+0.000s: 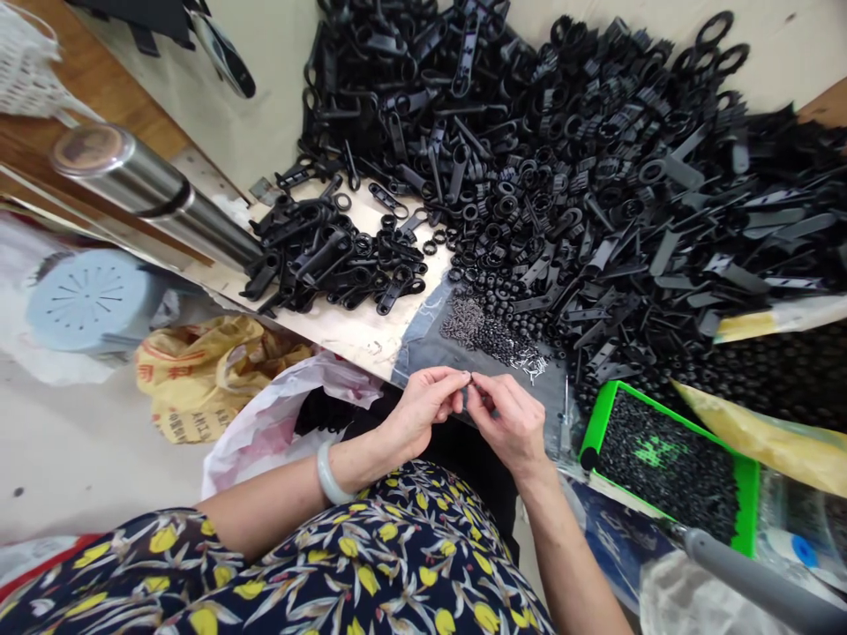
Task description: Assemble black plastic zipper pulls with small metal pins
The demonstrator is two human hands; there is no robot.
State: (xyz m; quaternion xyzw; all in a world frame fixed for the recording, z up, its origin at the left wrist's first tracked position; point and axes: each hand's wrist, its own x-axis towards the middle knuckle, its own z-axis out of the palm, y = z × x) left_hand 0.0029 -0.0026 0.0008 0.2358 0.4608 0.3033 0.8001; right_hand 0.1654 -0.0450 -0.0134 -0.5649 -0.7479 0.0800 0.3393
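My left hand and my right hand meet at the table's front edge, fingertips almost touching. Both are closed in a pinch around a tiny dark part, mostly hidden by the fingers and too small to name. Just beyond them, on a dark mat, lie a heap of small grey-brown pieces, small black pieces and shiny metal pins. A thin metal tool lies right of my right hand.
Large piles of black plastic handles and rings cover the table's back and right. A smaller handle pile sits at left, beside a steel flask. A green tray of small black bits stands right. A white bag hangs below the left edge.
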